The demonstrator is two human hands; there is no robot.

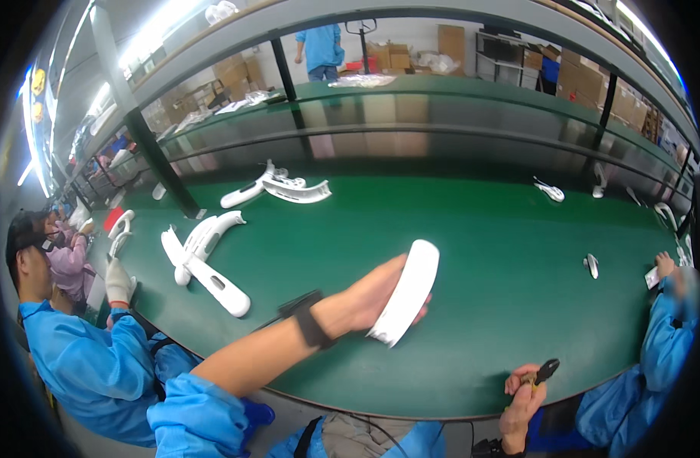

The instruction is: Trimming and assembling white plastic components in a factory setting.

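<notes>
My left hand [365, 299] reaches out over the green work surface, its fingers wrapped round a curved white plastic shell [409, 294]. The shell is raised and tilted, its smooth outer side showing and its rough-cut end pointing down. Near the front edge, my right hand [522, 401] is closed round what look like small pliers [547, 371] with dark jaws; most of the handles is hidden in the palm. The two hands are well apart, and the tool does not touch the shell.
Crossed white plastic parts [205, 244] lie left of my left arm, with more white parts [277, 187] farther back. Small white pieces [549, 189] lie to the right. A gloved co-worker [83, 359] sits at left, another person [632, 389] at right. A dark post [159, 160] rises at back left.
</notes>
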